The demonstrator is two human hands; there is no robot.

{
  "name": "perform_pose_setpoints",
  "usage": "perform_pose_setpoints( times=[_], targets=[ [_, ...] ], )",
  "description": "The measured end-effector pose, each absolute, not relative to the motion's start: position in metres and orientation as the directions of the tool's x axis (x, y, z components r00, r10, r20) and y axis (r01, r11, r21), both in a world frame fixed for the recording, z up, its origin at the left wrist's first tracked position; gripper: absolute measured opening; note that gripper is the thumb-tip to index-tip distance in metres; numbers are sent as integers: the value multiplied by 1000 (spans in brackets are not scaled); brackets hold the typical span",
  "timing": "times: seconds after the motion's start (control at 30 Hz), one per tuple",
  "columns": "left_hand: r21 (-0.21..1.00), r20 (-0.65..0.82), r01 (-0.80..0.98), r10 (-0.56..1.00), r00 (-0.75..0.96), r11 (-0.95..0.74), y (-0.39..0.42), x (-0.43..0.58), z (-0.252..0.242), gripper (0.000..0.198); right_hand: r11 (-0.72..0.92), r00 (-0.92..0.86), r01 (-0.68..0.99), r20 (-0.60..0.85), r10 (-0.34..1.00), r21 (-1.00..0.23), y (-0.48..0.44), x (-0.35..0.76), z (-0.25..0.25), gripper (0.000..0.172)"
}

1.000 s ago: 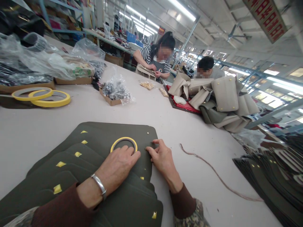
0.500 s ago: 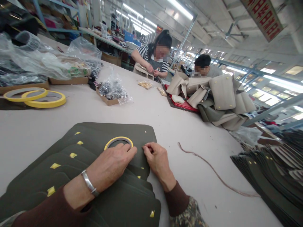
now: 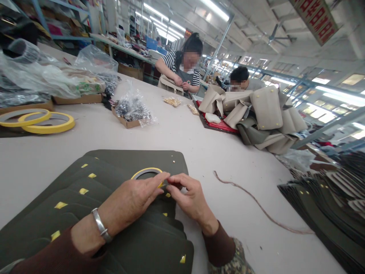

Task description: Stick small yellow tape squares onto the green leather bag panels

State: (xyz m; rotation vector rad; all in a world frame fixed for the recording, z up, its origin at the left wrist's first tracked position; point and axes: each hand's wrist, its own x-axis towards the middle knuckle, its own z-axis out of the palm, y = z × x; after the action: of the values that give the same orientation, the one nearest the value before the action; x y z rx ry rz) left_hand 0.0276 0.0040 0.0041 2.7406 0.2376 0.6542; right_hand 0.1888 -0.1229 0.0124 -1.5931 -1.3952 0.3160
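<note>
Since the frame half a second ago, the two hands have closed the gap between them: the left hand (image 3: 128,198) has straightened its fingers toward the right hand (image 3: 191,197), and their fingertips now meet or nearly meet. From my distant seat I see them over a flat ring-shaped roll of yellow tape (image 3: 142,172), which lies on overlapping dark olive sheets with rounded corners (image 3: 148,232). The left hand's grip is loosely extended, covering the roll's near side; I cannot tell whether it has hold of it. The right hand's grip is nearly closed, thumb and forefinger bent together, but I cannot tell what, if anything, is between them. The roll seems set there to keep it within easy reach of both hands. The sheets spread in steps across the pale table (image 3: 205,156), probably so each edge stays exposed with its small yellow tape tabs (image 3: 92,176). Two tiny shiny specks (image 3: 173,161) sit near the top sheet's far right corner.
</note>
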Motion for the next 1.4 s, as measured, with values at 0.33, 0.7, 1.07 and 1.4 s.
perform_pose_setpoints(
  times=[0.33, 0.7, 1.07, 1.4],
  targets=[
    [383, 341, 122, 263, 902, -916, -4, 30, 11, 17, 207, 204, 826, 620, 758, -525, -119, 177, 4, 14],
    [353, 466, 121, 286, 837, -928, -15, 31, 16, 27, -176, 657, 72, -86, 749, -982, -112, 176, 15, 10],
    [222, 152, 328, 365, 919, -918, 2, 36, 13, 16, -365, 573, 156, -217, 790, -918, -122, 215, 0, 21],
    [248, 144, 290, 331, 932, -924, -4, 38, 10, 21, -351, 530, 615, 41, 847, -706, -119, 204, 4, 15]
  ],
)
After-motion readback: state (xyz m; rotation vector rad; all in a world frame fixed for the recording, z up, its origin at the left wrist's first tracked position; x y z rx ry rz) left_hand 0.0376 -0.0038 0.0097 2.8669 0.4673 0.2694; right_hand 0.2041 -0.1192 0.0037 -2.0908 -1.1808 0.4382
